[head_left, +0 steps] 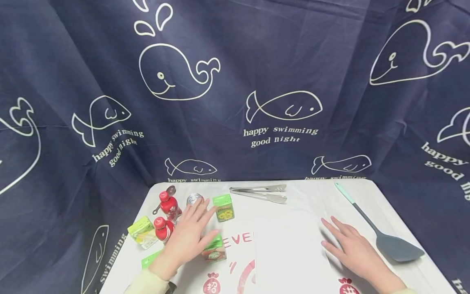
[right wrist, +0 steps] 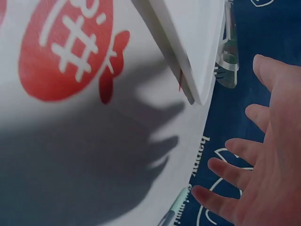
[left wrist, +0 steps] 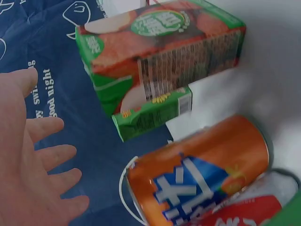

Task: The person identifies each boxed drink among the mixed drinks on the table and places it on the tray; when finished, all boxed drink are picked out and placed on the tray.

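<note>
My left hand (head_left: 192,232) hovers with spread fingers over a group of drinks at the table's left, holding nothing. A can (head_left: 194,199), orange-sided in the left wrist view, stands at its fingertips. One green-topped juice carton (head_left: 224,207) is just beyond the fingers; another carton (head_left: 214,250) with red fruit pictures is beside the thumb. Two red-capped bottles (head_left: 169,205) stand left of the hand, the nearer partly hidden by it. On the right, my right hand (head_left: 354,249) hangs over the table with fingers apart, between a white board (head_left: 290,253) and a spatula (head_left: 398,247).
Metal tongs (head_left: 258,192) lie near the back edge. A dark brown spoon (head_left: 171,190) lies behind the bottles. A yellow-green carton (head_left: 143,232) is at the left edge, with another green carton (head_left: 150,259) nearer, partly behind my left arm. Dark blue printed cloth (head_left: 235,81) surrounds the table.
</note>
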Available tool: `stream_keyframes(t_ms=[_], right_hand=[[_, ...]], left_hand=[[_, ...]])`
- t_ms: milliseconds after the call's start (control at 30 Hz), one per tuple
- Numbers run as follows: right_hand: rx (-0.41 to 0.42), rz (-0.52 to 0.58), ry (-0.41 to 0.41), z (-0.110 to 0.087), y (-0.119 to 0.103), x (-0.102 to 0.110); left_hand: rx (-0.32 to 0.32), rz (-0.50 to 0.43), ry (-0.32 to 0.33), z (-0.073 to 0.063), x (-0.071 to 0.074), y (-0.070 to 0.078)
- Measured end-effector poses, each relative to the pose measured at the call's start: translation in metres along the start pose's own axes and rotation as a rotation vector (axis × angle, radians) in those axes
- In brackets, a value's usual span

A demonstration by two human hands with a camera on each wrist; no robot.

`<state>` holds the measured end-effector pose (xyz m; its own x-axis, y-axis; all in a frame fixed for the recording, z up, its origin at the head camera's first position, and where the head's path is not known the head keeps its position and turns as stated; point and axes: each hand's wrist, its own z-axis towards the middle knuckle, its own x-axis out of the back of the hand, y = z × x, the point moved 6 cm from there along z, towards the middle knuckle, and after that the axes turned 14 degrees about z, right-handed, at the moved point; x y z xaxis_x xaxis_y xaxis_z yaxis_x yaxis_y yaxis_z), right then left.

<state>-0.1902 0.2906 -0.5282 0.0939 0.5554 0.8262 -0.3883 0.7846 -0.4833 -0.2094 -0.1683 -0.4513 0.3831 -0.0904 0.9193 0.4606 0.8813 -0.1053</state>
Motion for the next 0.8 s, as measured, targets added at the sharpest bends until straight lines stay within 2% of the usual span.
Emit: stream_keyframes(t_ms=[133,300,567,800], right_hand=[[-0.059,0.042,-0.036,-0.002,0.002,-0.008],[-0.099,0.094,-0.043,-0.008,0.002,-0.016],[-0.147,0.168,-0.085,-0.009,0.002,-0.025],[-0.203,0.245,-0.124,-0.008,0.003,-0.027]], left_hand=[[0.008,-0.016,0.027,-0.006,0.006,-0.01],[0.013,-0.082,0.051,-0.012,0.013,-0.026],[0.067,-0.154,0.151,-0.03,0.027,-0.055],[0.112,-0.171,0.195,-0.042,0.039,-0.079]])
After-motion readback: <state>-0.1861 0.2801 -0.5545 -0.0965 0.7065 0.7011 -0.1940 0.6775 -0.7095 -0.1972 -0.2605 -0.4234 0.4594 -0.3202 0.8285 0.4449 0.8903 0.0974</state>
